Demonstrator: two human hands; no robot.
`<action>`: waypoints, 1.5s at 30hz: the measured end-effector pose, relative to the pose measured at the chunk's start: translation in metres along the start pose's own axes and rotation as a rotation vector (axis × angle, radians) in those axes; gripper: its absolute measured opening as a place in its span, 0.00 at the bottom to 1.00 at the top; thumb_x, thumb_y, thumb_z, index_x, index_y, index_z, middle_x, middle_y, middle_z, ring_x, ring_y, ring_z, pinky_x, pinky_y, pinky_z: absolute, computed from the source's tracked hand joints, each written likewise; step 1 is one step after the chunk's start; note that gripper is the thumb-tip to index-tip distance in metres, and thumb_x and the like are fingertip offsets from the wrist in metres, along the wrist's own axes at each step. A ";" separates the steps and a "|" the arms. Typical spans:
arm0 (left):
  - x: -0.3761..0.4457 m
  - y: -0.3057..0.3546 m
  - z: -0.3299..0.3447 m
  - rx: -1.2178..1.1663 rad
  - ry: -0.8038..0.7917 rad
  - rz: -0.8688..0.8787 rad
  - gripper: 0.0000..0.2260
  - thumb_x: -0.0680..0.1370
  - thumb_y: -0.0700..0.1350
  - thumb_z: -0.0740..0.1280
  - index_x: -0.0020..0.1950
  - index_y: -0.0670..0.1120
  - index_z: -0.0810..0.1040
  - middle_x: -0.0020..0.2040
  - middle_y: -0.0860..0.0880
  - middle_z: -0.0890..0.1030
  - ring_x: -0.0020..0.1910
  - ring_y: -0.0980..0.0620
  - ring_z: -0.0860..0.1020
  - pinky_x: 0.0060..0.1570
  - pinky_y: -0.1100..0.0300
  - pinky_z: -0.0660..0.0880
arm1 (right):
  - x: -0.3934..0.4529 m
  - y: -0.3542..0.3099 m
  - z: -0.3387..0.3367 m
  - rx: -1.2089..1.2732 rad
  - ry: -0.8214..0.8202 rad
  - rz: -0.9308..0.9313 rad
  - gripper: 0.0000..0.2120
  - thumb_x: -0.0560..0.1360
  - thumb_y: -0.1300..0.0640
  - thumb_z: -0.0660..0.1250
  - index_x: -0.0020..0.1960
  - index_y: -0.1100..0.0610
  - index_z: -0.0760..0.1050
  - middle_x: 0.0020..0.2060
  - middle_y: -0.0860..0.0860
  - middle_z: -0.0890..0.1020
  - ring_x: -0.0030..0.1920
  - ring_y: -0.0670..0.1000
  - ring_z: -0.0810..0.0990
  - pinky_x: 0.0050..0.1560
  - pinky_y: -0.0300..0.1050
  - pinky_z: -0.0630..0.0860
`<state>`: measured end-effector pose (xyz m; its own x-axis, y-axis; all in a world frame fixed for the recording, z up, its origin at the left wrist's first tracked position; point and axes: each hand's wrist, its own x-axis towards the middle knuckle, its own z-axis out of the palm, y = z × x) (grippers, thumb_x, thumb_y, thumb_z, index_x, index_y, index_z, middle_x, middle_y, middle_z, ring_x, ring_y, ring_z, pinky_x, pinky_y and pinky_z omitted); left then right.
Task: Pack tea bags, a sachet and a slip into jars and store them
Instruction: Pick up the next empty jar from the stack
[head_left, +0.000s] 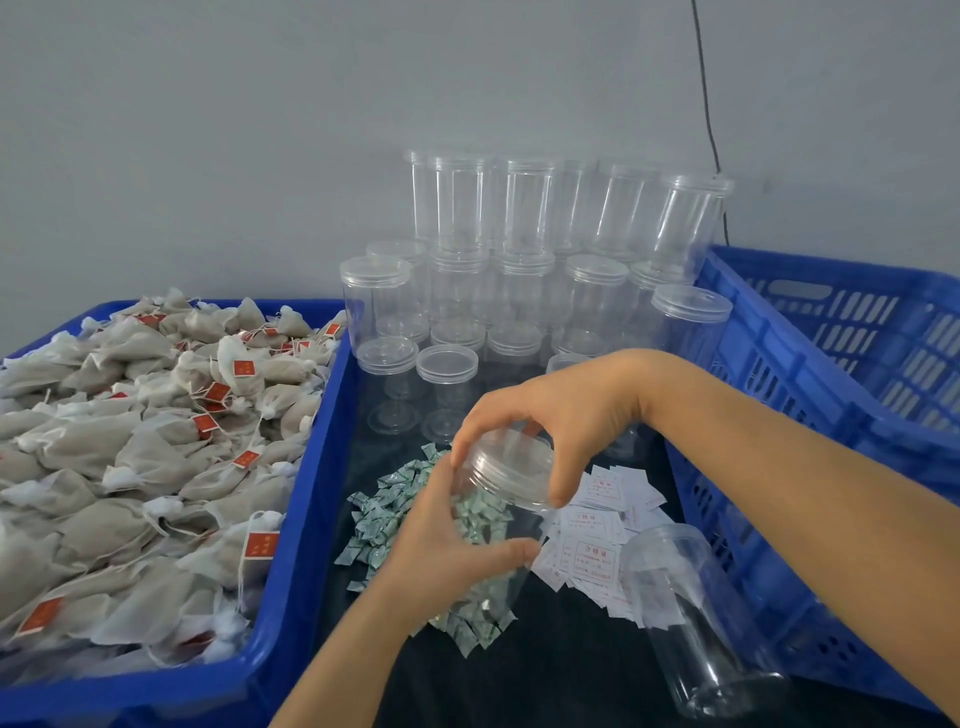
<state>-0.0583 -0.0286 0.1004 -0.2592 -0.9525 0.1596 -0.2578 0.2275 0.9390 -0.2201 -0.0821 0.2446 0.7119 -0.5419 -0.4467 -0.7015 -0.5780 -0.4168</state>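
Centre near, our left hand (447, 540) wraps the clear plastic jar (498, 525) steady above the green sachets (384, 514), so our right hand (550, 415), fingers curled round its transparent lid (511, 465), can twist.

small packing workstation, looks like a back room of a tea business, not a home kitchen. evidence: blue plastic crate (291, 597) heaped with bulk mesh tea bags (130, 441) with red tags, second blue slotted crate (831, 415) on the right, dozens of identical clear lidded jars (519, 260) stacked two high against a bare grey wall (208, 130). loose pile of green-white sachets (384, 514) and a pile of printed white slips (597, 551) on a dark cloth-covered table (545, 675). a black cable (704, 93) runs down the wall.
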 end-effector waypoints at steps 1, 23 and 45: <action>0.000 0.002 -0.005 -0.071 -0.069 0.001 0.39 0.58 0.59 0.79 0.62 0.72 0.62 0.63 0.66 0.73 0.64 0.66 0.71 0.63 0.60 0.69 | 0.000 -0.002 -0.003 0.004 -0.025 -0.016 0.38 0.65 0.65 0.78 0.64 0.32 0.71 0.66 0.37 0.69 0.67 0.43 0.71 0.65 0.52 0.75; 0.006 -0.028 -0.033 -0.385 0.231 -0.027 0.47 0.53 0.63 0.81 0.68 0.57 0.67 0.61 0.56 0.79 0.60 0.56 0.77 0.59 0.54 0.75 | 0.088 0.109 -0.006 -0.359 0.648 0.790 0.34 0.67 0.22 0.61 0.51 0.53 0.73 0.54 0.52 0.80 0.61 0.58 0.73 0.60 0.56 0.62; 0.005 -0.023 -0.029 -0.398 0.305 -0.073 0.45 0.53 0.63 0.80 0.67 0.59 0.68 0.60 0.62 0.78 0.60 0.63 0.76 0.64 0.48 0.73 | 0.144 0.122 0.029 -0.661 0.206 0.872 0.37 0.79 0.30 0.42 0.66 0.53 0.77 0.67 0.54 0.76 0.72 0.57 0.66 0.75 0.61 0.45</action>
<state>-0.0263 -0.0451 0.0885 0.0449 -0.9924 0.1147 0.1255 0.1195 0.9849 -0.2043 -0.2131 0.1067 0.0187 -0.9763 -0.2157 -0.8526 -0.1282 0.5066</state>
